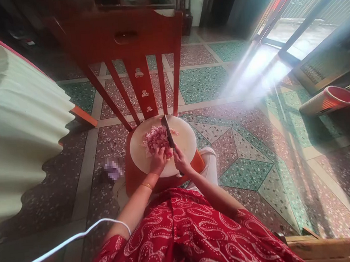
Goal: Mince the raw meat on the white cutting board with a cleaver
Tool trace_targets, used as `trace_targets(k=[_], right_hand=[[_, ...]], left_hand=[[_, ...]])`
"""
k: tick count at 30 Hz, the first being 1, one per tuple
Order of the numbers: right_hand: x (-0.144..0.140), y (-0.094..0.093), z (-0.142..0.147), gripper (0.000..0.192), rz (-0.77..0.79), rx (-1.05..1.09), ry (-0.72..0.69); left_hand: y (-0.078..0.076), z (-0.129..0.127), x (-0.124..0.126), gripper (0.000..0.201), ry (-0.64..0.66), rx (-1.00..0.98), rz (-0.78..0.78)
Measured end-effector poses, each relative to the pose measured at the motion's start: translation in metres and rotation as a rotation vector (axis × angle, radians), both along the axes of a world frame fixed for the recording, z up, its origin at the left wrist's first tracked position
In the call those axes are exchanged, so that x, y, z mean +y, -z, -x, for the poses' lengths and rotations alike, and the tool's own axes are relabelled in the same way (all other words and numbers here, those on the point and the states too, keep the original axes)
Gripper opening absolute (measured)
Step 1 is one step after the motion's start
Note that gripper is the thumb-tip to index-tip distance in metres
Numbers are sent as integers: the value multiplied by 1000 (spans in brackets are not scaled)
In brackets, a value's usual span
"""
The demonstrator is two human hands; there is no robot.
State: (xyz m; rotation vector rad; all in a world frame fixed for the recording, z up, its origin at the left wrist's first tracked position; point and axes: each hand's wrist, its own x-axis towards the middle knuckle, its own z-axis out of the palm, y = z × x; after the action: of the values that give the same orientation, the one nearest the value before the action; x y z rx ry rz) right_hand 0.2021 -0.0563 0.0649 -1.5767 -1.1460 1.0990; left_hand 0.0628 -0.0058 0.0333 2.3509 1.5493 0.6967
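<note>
A round pale cutting board (189,140) lies on the seat of a wooden chair. Chopped pink raw meat (156,138) is heaped on its middle and left part, with a few small bits right of the knife. My right hand (181,162) is closed around the handle of a kitchen knife (168,132), whose dark blade points away from me along the right side of the heap. With bent fingers, my left hand (159,159) presses on the near edge of the meat, just left of the blade. Its fingertips are partly hidden in the meat.
The chair's tall red-brown back (116,46) rises behind the board. To the left hangs a pale pleated cloth (39,97). A white cable (65,245) crosses at lower left. A bin (318,102) stands at right near the bright doorway. A wooden piece (326,248) is at lower right.
</note>
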Motion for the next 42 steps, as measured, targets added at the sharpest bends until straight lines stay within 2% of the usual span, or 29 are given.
trace_targets(k=[3, 5, 8, 10, 12, 13, 17, 19, 21, 23, 25, 27, 29, 30, 31, 33, 34, 36, 39, 40, 42], right_hand=[[16, -20, -10, 49, -74, -306, -115], [20, -41, -17, 48, -128, -411, -152], [19, -78, -21, 49, -297, -482, -160], [17, -94, -18, 50, -402, -519, -163], [17, -95, -13, 51, -428, -555, -184], [18, -89, -10, 51, -390, -578, -212], [19, -59, -5, 52, -20, -707, -385], [19, -61, -8, 51, 67, -722, -419], [17, -80, -13, 51, 9, -676, -383], [16, -105, -13, 51, -143, -609, -304], [17, -120, -9, 52, -296, -547, -224], [18, -113, 0, 53, -336, -513, -200], [20, -90, 7, 53, -222, -529, -252], [20, -76, 9, 53, -104, -566, -336], [20, -66, 9, 52, -68, -580, -345], [18, -59, 5, 50, -1, -606, -380], [17, -64, 2, 50, -3, -602, -375], [14, -89, -4, 50, -46, -568, -357], [16, -126, -2, 52, -255, -492, -272], [18, -130, 1, 53, -327, -473, -241], [24, -119, 9, 53, -363, -458, -207]], left_hand=[[-15, 5, 11, 27, -24, -54, -60], [-22, 17, 13, 26, -14, -86, -109], [-21, 42, 6, 26, -4, -135, -154], [-15, 57, -3, 24, -30, -153, -166], [-8, 67, -12, 23, -65, -161, -163], [-5, 70, -17, 23, -77, -162, -158], [4, 74, -25, 23, -100, -143, -143], [5, 75, -25, 23, -106, -129, -134], [5, 77, -22, 22, -106, -136, -120], [7, 79, -18, 22, -115, -169, -116], [11, 82, -13, 23, -142, -214, -112], [16, 83, -8, 24, -173, -248, -96], [21, 84, -5, 24, -206, -267, -68], [23, 85, -4, 24, -224, -274, -51], [24, 85, -3, 24, -239, -284, -35], [25, 85, -2, 25, -256, -315, -6], [25, 84, -1, 26, -259, -329, 3], [25, 83, 3, 26, -277, -338, 7], [27, 80, 11, 26, -326, -340, -7], [29, 79, 13, 26, -338, -350, -12], [33, 78, 17, 26, -351, -362, -18]])
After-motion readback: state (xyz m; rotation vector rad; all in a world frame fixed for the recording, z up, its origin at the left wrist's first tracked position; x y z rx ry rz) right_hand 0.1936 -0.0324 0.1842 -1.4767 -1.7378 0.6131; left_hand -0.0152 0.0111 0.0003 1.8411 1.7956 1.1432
